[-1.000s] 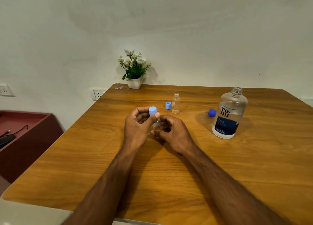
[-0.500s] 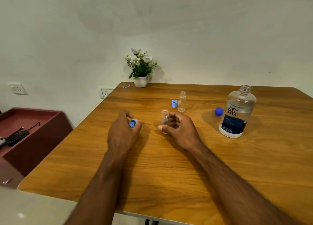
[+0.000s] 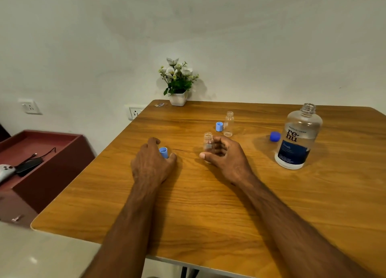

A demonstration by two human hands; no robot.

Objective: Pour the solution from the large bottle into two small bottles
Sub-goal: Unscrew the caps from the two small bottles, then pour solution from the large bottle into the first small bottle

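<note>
The left hand (image 3: 153, 163) rests on the counter (image 3: 208, 204), fingers curled round a light blue cap (image 3: 164, 152). The right hand (image 3: 224, 155) is loosely curled beside a small bottle (image 3: 208, 140), open on top; I cannot tell if it grips. The big bottle (image 3: 297, 138) stands open to the right of that small bottle, its dark blue cap (image 3: 274, 136) beside it. A second small bottle (image 3: 228, 124) and cap (image 3: 219, 126) stand behind.

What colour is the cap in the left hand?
Light blue cap, gripped by the left hand; head view.
</note>
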